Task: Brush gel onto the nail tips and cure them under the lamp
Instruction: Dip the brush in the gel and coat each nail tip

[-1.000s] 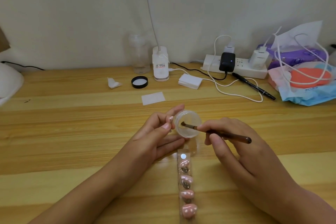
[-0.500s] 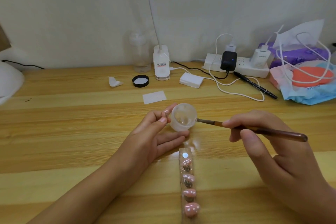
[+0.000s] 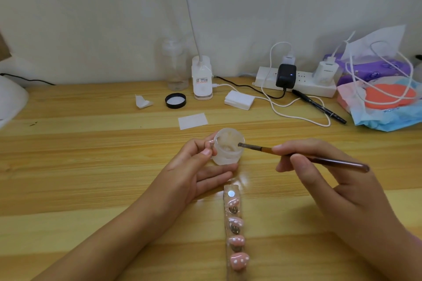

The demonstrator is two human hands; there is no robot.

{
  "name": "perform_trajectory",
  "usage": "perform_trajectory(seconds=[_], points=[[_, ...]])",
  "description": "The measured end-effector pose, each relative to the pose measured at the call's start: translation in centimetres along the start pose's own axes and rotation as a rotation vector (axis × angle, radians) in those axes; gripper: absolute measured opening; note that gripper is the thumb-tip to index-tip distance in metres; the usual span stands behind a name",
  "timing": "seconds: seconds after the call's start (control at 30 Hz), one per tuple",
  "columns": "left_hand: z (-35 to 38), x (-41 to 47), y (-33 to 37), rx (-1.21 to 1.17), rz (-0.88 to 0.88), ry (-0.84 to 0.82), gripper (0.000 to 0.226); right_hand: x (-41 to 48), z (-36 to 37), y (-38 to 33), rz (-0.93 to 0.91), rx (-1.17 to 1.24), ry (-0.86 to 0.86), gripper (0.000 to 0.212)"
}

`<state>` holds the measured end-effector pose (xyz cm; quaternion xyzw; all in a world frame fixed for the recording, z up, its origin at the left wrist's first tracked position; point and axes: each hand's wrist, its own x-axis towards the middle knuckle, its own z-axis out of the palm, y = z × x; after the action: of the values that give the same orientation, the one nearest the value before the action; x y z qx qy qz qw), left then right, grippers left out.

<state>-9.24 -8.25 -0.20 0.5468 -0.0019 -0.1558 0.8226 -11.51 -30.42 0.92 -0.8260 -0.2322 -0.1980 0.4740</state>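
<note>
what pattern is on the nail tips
Pink nail tips with small white dots; head view.

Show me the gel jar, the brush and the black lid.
gel jar (image 3: 227,158): head view, on its frosted side wall.
brush (image 3: 335,163): head view, on the dark handle.
black lid (image 3: 175,100): head view, on its white inner face.

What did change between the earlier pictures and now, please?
The right hand drew the brush out of the gel jar to the right, then brought its tip back to the jar's rim. The left hand tipped the jar more upright. Both grips and the strip of nail tips stayed.
</note>
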Motion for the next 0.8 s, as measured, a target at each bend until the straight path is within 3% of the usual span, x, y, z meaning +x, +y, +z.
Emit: perform_trajectory(seconds=[0.37, 0.53, 0.8], points=[[-0.28, 0.05, -0.25, 0.009, 0.02, -0.019, 0.023, 0.28, -0.63, -0.1, 0.032, 0.113, 0.118, 0.026], [-0.54, 0.14, -0.42, -0.017, 0.02, -0.024, 0.009, 0.11, -0.37, -0.05, -0.033, 0.046, 0.041, 0.026], [-0.59, 0.38, -0.57, -0.013, 0.016, -0.011, 0.01, 0.06, -0.22, 0.1, -0.033, -0.001, -0.043, 0.028]])
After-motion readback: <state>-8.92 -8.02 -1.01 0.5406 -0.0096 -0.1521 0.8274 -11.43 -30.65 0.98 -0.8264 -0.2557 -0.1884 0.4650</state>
